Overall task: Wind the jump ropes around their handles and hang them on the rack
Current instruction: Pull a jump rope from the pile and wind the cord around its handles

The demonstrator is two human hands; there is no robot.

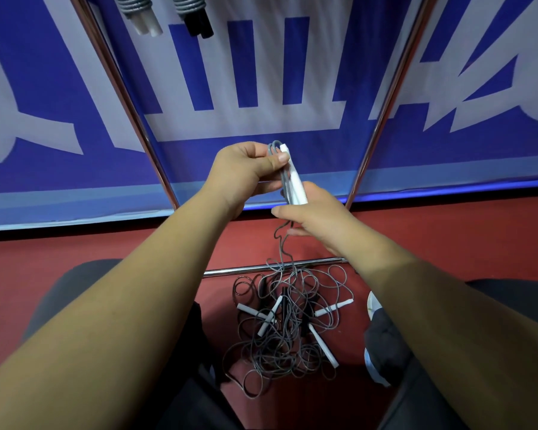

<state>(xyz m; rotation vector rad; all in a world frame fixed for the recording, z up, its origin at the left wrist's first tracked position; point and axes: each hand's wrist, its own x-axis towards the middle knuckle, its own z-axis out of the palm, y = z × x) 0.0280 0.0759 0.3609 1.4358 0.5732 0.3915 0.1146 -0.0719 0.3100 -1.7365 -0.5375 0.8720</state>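
1. The pair of white handles (294, 178) is held side by side in the air, above the floor and in front of the lower edge of the banner, tilted with the top end leaning away.
2. The grey rope (281, 240) loops over the top end of the handles, runs down beside them and hangs in a wavy line to the floor.
3. The left hand (243, 175) has its grip clamped on the top end, thumb pressing the rope loops against the handles.
4. The right hand (317, 215) has its grip closed round the lower end of the handles, with the rope passing out below it.
5. A tangled pile of ropes (289, 321), grey cords with several white handles sticking out, lies on the red floor (106, 243) just on the near side of a low metal bar (261, 268).
6. Two slanting metal poles (128, 97) rise in front of the blue and white banner (44, 88).
7. At the top edge hang two wound ropes, one with white handles (139, 10) and one with black handles (193, 13).
8. A shoe (374, 305) shows just beside the pile's right edge.
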